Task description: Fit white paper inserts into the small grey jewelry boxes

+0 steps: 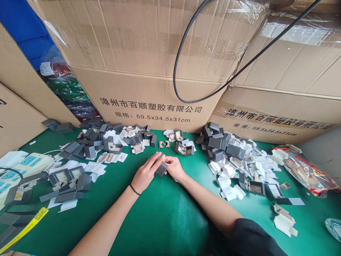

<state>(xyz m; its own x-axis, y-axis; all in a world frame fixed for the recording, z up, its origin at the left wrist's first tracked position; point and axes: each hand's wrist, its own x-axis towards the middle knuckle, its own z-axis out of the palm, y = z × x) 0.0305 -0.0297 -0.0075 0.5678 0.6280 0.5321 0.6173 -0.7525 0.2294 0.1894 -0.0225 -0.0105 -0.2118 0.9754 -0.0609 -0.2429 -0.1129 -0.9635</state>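
A small dark grey box (pixel 161 169) is held between both hands above the middle of the green table. My left hand (pixel 147 172) wraps round it from the left, fingers over its top. From the right, my right hand (pixel 174 168) grips its side with bent fingers. The box looks closed, though the fingers cover much of it. Just beyond the hands lie an open grey box (pixel 184 148) with white paper and small cardboard inserts (pixel 163 144).
Heaps of grey boxes and white paper pieces lie left (pixel 92 137) and right (pixel 241 156). A power strip (pixel 29 161) sits far left, a snack bag (pixel 306 170) far right. Large cartons (pixel 149 92) wall the back. A black cable (pixel 176 71) hangs in a loop.
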